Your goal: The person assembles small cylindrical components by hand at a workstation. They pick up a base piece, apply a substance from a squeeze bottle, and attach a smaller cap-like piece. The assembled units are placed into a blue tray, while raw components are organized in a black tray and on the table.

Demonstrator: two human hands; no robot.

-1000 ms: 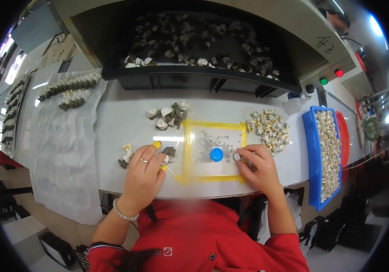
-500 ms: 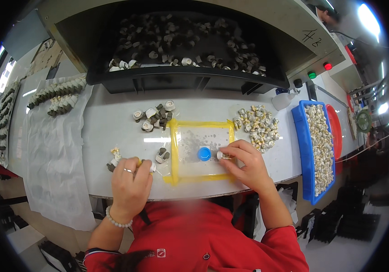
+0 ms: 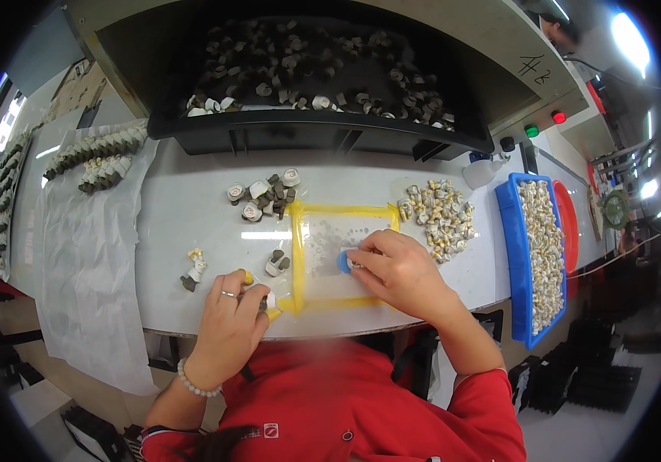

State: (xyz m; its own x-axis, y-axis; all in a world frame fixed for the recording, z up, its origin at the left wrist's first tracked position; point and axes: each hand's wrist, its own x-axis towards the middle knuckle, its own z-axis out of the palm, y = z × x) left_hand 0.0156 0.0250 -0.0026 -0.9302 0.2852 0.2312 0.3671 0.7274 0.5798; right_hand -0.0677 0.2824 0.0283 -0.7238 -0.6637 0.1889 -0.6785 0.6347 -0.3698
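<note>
A smooth, pale grey table [image 3: 207, 181] is backed by a beige metal housing [image 3: 492, 58] fitted with round red and green buttons [image 3: 558, 117]. Its left part is covered by a wrinkled white sheet [image 3: 92, 269], on which rows of dark-and-white pieces [image 3: 103, 173] are laid. A square work area is bordered by yellow tape [image 3: 297, 262]. Many dark and white bits are scattered in the long black plastic tray [image 3: 292, 142]. The blue rectangular plastic bin [image 3: 516, 285] is filled with white-and-gold pieces [image 3: 544, 254]; a red plastic basin [image 3: 569, 219] is partly hidden behind it. A small whitish piece [image 3: 353, 264] is pinched by the right hand [image 3: 407, 273] at the round blue plastic cap [image 3: 342, 262]; whether they touch cannot be told. A rounded white-and-dark piece [image 3: 268, 299] is pinched by the left hand [image 3: 230, 319], near the tape's lower left corner.
</note>
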